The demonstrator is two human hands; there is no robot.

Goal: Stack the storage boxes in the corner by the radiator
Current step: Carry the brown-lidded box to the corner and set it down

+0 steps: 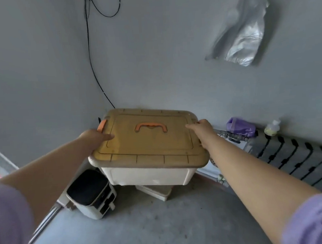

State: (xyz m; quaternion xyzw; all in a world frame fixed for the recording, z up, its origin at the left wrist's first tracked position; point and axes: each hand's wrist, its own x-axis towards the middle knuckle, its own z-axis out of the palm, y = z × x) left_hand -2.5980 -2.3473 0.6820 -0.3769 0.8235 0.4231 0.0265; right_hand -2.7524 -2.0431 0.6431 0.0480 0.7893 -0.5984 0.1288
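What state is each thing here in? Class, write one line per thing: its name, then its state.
storage box: lid on, held at both ends.
lid handle: folded flat.
left hand: grips the lid's left edge.
right hand: grips the lid's right edge.
plastic bag: hangs on the wall.
purple bag: slumped at the radiator's end.

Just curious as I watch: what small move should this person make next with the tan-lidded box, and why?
Probably lower the storage box straight down onto the flat white box under it. The left hand and right hand grip its lid edges, it is in the corner beside the radiator, and the white box shows directly beneath.
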